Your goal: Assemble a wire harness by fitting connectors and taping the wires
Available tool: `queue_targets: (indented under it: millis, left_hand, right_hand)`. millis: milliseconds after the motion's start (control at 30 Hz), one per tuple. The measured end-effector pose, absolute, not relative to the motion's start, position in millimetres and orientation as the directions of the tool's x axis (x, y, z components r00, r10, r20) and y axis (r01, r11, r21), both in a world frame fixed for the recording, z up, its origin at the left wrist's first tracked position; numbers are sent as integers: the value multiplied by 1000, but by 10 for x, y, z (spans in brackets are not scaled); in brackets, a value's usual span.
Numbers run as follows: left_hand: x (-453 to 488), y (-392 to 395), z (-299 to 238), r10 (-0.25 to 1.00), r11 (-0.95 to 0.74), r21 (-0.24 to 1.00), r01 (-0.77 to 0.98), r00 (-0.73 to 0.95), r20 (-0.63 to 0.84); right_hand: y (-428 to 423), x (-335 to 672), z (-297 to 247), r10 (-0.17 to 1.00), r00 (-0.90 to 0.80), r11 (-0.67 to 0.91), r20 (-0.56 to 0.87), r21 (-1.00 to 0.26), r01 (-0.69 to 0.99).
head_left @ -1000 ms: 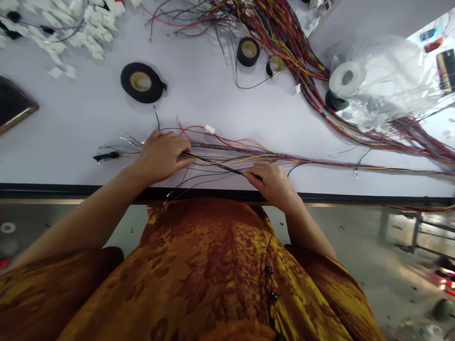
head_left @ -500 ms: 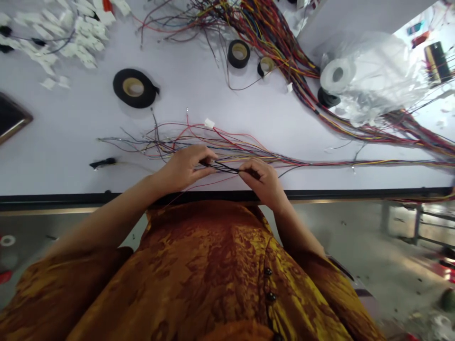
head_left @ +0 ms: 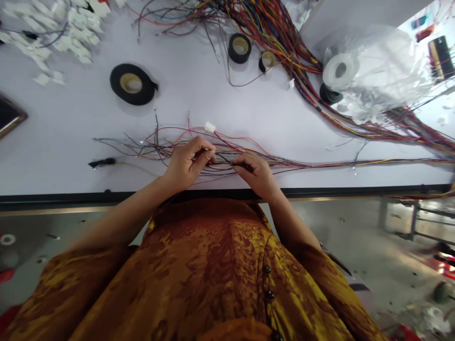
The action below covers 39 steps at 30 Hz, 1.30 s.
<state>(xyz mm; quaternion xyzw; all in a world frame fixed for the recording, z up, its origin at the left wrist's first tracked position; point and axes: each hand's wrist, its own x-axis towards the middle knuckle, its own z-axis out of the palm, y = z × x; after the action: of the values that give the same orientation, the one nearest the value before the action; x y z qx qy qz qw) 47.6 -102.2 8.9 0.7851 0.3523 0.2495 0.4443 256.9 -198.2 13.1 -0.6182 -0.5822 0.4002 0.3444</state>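
A flat bundle of thin coloured wires (head_left: pixel 295 164) lies along the near edge of the white table (head_left: pixel 64 142). My left hand (head_left: pixel 186 161) is closed in a pinch on a dark wire of that bundle. Close to its right, my right hand (head_left: pixel 256 173) is also closed, gripping the same dark wires. A short black stretch of wire (head_left: pixel 223 160) spans the gap between the two hands. Loose wire ends (head_left: pixel 121 142) fan out to the left, and a small white connector (head_left: pixel 210 126) sits just beyond my fingers.
A large black tape roll (head_left: pixel 132 84) lies at the left, two smaller rolls (head_left: pixel 239 47) farther back. A thick multicoloured harness (head_left: pixel 284 38) runs to the right past a white roll (head_left: pixel 339 71) in clear plastic. White connectors (head_left: pixel 67 28) are heaped far left.
My left hand has slid right along the wires and closed into a pinch. My right hand has moved left, so both hands now meet on the dark wires.
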Motion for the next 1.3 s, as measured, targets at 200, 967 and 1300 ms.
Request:
queue_targets:
  millis: [200,967,1300]
  left_hand:
    - [581,-1090,-131,875,-125,961,247,483,-10]
    - [425,-950,82,728,-425,813,398,684,45]
    - [500,-968,242,704,-214,888,408,694,-149]
  right_hand:
    - [-2008,2513,127,981,187,-38,52,-895,444]
    - [-1971,2541,129,998,47,-52,-32,-857,513]
    - [-1980,2526,165,995,96,-22,31,-862,507]
